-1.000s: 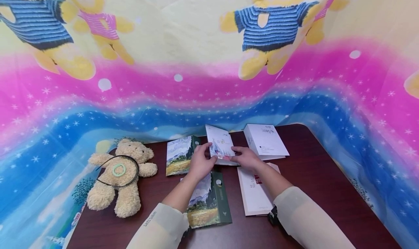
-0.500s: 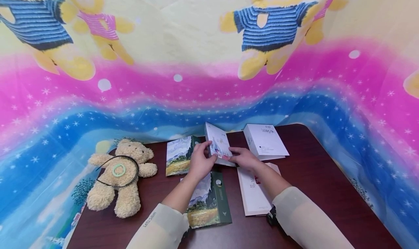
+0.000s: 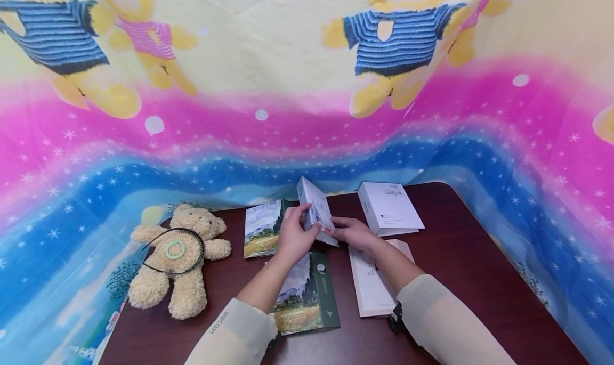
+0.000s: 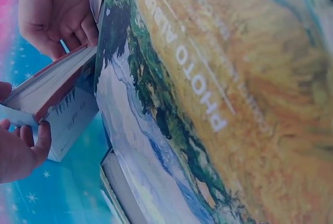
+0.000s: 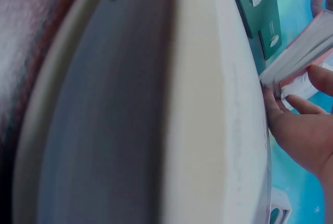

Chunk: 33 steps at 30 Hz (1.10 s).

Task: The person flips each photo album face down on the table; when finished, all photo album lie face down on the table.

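One white book (image 3: 316, 208) is held tilted just below the centre of the frame. At its left edge, the left hand (image 3: 294, 234) has its grip pinching the book between thumb and fingers; the right hand (image 3: 355, 233), fingers pointing leftward, has its grip pinching the lower right corner. Both forearms (image 3: 261, 288) slant up from the bottom of the frame above the tabletop (image 3: 489, 280).

Front album (image 4: 208, 89): "PHOTO ALBUM" in white capitals across the painted cover. Left sleeve (image 3: 232, 330): dark lettering, apparently "Let's Slim". Held book (image 3: 316, 208) and right-hand white book (image 3: 393, 208): print too small to read.
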Available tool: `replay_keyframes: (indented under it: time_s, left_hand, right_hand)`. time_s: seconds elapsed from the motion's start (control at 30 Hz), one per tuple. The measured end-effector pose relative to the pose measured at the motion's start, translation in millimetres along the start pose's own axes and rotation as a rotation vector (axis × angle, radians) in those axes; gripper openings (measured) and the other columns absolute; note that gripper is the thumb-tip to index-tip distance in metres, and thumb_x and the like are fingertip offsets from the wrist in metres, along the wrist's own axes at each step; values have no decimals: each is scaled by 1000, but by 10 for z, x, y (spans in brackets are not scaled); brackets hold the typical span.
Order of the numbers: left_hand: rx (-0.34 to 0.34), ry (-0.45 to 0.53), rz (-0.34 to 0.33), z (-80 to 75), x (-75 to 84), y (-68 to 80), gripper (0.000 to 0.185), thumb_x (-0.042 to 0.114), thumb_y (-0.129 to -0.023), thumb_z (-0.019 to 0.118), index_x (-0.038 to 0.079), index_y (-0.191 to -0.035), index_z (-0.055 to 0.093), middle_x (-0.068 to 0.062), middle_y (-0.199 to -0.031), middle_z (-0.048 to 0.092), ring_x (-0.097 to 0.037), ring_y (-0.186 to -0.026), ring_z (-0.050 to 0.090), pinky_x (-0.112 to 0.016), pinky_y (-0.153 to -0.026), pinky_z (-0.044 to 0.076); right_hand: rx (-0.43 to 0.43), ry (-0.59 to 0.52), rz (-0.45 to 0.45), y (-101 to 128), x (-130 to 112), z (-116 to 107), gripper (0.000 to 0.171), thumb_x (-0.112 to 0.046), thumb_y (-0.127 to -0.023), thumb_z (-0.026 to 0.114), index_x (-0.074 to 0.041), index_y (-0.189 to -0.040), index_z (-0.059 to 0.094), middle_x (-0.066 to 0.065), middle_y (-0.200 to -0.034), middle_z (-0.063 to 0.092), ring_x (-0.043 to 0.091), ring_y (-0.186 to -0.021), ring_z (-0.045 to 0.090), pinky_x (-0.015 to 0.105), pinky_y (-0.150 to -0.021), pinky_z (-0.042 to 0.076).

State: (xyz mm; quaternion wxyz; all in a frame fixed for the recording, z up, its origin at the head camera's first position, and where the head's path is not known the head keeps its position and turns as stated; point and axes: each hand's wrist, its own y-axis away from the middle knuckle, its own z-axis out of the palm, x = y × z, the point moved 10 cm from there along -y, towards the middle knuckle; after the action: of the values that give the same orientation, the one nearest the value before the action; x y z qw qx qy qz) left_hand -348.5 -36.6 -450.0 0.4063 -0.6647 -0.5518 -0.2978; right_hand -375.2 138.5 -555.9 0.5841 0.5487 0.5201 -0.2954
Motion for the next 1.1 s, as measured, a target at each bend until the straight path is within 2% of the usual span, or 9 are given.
replay_keyframes:
  time_s: [0.13, 0.3, 0.37, 0.67, 0.93, 1.1]
  left_hand:
    - [0, -7, 2, -5, 34, 0, 53, 18, -92, 77, 13, -143, 61, -4, -123, 53, -20, -100, 59, -35, -77, 56]
    - [-1, -26, -2, -2, 58, -4, 55, 19, -92, 77, 16, -144, 60, -3, -126, 53, -21, -106, 60, -37, -79, 59]
    - [0, -24, 2, -4, 76, -5, 55, 19, -92, 78, 17, -144, 60, -4, -127, 53, -22, -110, 61, -39, -81, 60]
    - [6, -45, 21, -18, 146, -18, 56, 22, -92, 79, 18, -145, 59, -5, -130, 54, -26, -117, 61, -45, -89, 59]
    - [2, -59, 31, -24, 194, -33, 57, 22, -91, 81, 16, -144, 60, -6, -133, 56, -25, -119, 59, -46, -93, 56]
    - [-13, -84, 33, -14, 222, -43, 59, 25, -91, 81, 18, -146, 59, -6, -136, 56, -24, -120, 59, -44, -95, 55]
  right_hand:
    - [-27, -68, -11, -36, 2, 44, 61, -19, -97, 71, -9, -154, 51, 12, -136, 64, 23, -121, 64, 45, -109, 47]
    - [-38, -104, -12, -61, 9, 86, 57, -13, -97, 67, -9, -152, 53, 12, -142, 60, 23, -123, 63, 44, -109, 48]
    - [-42, -116, -6, -65, 11, 106, 56, -12, -97, 67, -10, -151, 55, 11, -145, 58, 22, -124, 62, 43, -108, 48]
    - [-89, -206, -34, -77, -36, 214, 50, -8, -99, 61, -4, -149, 55, 14, -147, 56, 23, -123, 61, 46, -109, 48]
    - [-94, -268, -39, -93, -51, 274, 51, 0, -99, 53, 2, -149, 52, 17, -144, 56, 21, -116, 61, 45, -110, 47]
    - [-108, -280, -54, -98, -69, 307, 50, -2, -100, 51, 5, -149, 50, 18, -144, 56, 21, -116, 60, 42, -109, 47]
